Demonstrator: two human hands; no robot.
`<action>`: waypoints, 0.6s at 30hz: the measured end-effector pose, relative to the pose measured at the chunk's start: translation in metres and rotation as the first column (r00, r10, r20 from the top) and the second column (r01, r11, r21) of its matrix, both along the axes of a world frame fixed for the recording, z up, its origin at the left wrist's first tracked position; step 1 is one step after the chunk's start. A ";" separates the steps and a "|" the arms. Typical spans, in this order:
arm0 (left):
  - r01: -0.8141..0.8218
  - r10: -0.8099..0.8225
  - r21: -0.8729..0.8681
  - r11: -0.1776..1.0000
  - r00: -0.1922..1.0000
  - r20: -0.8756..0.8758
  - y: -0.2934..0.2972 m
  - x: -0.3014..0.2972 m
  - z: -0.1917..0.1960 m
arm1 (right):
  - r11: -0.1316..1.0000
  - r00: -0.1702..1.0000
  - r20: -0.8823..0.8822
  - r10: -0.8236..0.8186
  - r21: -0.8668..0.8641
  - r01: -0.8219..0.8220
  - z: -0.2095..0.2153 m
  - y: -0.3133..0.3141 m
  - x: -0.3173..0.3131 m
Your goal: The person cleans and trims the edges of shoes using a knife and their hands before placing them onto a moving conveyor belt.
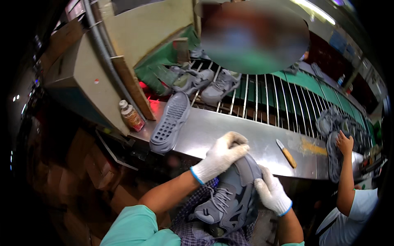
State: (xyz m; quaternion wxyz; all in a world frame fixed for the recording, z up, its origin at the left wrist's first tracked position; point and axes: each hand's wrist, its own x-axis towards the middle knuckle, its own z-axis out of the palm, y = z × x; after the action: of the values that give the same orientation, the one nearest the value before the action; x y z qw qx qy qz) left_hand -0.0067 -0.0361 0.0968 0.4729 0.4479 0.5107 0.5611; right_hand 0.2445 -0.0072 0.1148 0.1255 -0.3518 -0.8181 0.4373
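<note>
A grey lace-up sneaker [241, 171] is held over my lap, its toe end pointing up and away from me and its laces toward me. My left hand [221, 156], in a white knit glove, pinches the top edge of the shoe with bent fingers. Around the right side of the same shoe closes my right hand [272, 190], gloved alike; its fingertips press on the grey side. A loose grey shoe sole [170, 122] with a holed inner face rests on the steel ledge [209, 127] at the left, leaning over its front edge.
Behind the ledge, metal conveyor bars [266, 100] carry grey shoes [221, 87]. A knife [286, 153] with a wooden handle lies on the ledge. A small bottle [131, 116] stands at the left. On the right, a co-worker's hand [344, 142] touches another grey sole.
</note>
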 end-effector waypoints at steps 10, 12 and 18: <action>0.143 -0.069 -0.077 0.987 0.796 0.601 -0.031 -0.013 -0.044 | 0.922 0.945 -0.312 0.095 0.386 0.035 0.072 -0.009 -0.041; 0.255 0.006 -0.287 0.923 0.738 0.675 -0.045 -0.021 -0.107 | 0.852 0.860 -0.491 0.138 0.501 0.149 0.095 -0.031 -0.033; 0.386 -0.228 -0.025 0.922 0.595 0.770 -0.115 -0.057 -0.091 | 0.968 0.837 -0.490 -0.243 -0.071 0.239 0.023 -0.029 0.014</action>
State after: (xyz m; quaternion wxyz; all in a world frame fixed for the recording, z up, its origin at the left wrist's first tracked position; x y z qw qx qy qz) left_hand -0.0634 -0.1515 0.0054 0.7715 0.2082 0.2331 0.5542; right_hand 0.2586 -0.0365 0.1376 0.3837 -0.3284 -0.7062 0.4963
